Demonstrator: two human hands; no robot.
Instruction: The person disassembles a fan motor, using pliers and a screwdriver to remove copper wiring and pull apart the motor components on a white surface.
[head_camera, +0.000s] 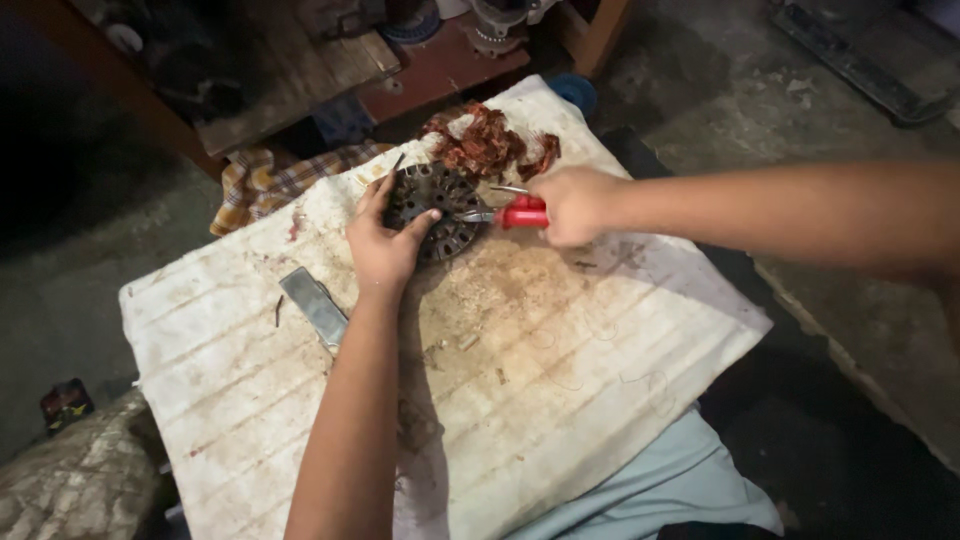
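A dark round slotted metal core (440, 205), like a motor stator, lies on a stained white sack (560, 380) spread over a low surface. My left hand (383, 245) grips its near left edge, thumb on top. My right hand (572, 205) is closed around the red handles of a pair of pliers (510, 213), whose metal jaws reach into the core's right side. Just behind the core sits a tangled heap of reddish copper wire (488, 145).
A flat grey metal file or blade (315, 305) lies on the sack left of my forearm. A checked cloth (270, 180) hangs off the far left edge. Wooden boards and machine parts (330, 60) stand behind. Dark floor surrounds the sack; light blue cloth (670, 480) shows at the near edge.
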